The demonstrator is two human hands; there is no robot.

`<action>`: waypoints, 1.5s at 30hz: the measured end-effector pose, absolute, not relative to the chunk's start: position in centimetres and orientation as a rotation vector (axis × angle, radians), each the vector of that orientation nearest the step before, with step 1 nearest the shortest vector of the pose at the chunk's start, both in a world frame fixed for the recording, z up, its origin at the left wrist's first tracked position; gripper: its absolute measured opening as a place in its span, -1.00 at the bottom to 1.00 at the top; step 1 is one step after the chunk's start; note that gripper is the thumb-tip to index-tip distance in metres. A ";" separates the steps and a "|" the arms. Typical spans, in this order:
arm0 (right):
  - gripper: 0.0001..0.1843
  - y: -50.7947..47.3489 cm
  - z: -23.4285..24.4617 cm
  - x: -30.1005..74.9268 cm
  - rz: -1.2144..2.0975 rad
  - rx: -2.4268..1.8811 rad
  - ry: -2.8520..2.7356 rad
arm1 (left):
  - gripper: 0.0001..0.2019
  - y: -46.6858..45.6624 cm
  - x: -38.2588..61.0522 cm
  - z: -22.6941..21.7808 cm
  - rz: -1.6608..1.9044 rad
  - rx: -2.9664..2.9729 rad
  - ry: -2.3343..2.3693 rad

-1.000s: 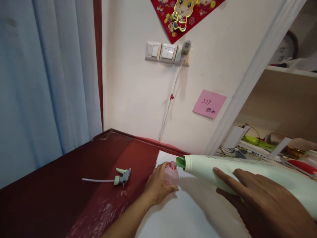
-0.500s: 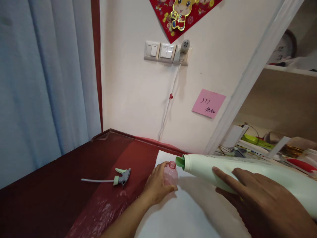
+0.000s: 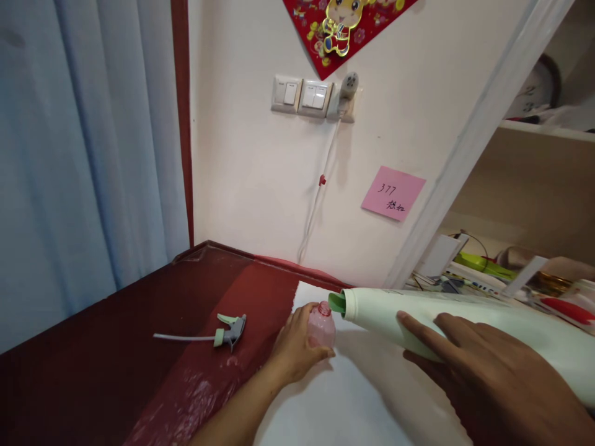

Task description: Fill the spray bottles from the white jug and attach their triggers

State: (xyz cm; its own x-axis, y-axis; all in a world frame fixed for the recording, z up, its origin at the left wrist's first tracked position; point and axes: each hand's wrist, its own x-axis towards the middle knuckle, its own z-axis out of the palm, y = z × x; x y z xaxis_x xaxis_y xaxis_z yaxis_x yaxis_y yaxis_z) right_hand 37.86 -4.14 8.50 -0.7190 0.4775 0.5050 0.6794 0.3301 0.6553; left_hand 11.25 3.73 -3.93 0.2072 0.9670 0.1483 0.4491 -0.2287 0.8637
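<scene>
A small clear pink bottle point(image 3: 321, 328) without a top stands upright on white paper point(image 3: 344, 396), and my left hand point(image 3: 297, 347) is wrapped round its left side. My right hand point(image 3: 483, 365) grips a large pale green bottle point(image 3: 381, 310), tilted almost level. Its green pouring spout point(image 3: 337, 303) points left, right beside the pink bottle's mouth. No liquid can be made out between them. On the dark red table to the left lies a grey and green spray trigger head point(image 3: 227, 334) with its thin tube point(image 3: 183, 337) stretching left.
Behind the table point(image 3: 153, 310) rises a white wall with light switches point(image 3: 302, 97), a plugged-in white cord point(image 3: 316, 198) and a pink note point(image 3: 393, 193). A blue curtain point(image 3: 93, 148) hangs at left. Cluttered shelves point(image 3: 548, 133) stand at right.
The pale green bottle's spout has shifted very slightly left toward the pink bottle's mouth. Both hands keep their hold; the view has moved a little.
</scene>
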 end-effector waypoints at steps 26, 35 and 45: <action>-0.61 -4.4 9.2 37.6 -1.367 -1.000 -2.407 | -0.18 3.7 11.3 -3.8 0.957 1.775 1.330; -0.61 -4.4 9.1 37.4 -1.370 -1.029 -2.407 | -0.17 3.6 11.3 -3.9 0.971 1.774 1.314; -0.63 -4.1 7.0 38.2 -1.174 -1.141 -2.305 | -0.19 4.1 11.3 -4.3 0.993 1.768 1.303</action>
State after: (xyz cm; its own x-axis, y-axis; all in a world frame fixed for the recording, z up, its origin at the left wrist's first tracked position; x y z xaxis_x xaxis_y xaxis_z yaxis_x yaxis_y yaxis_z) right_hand 38.18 -4.11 7.01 -0.6333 0.5139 0.5787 0.7703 0.3459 0.5357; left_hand 11.30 4.07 -4.25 0.1946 0.9668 0.1658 0.4163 -0.2345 0.8785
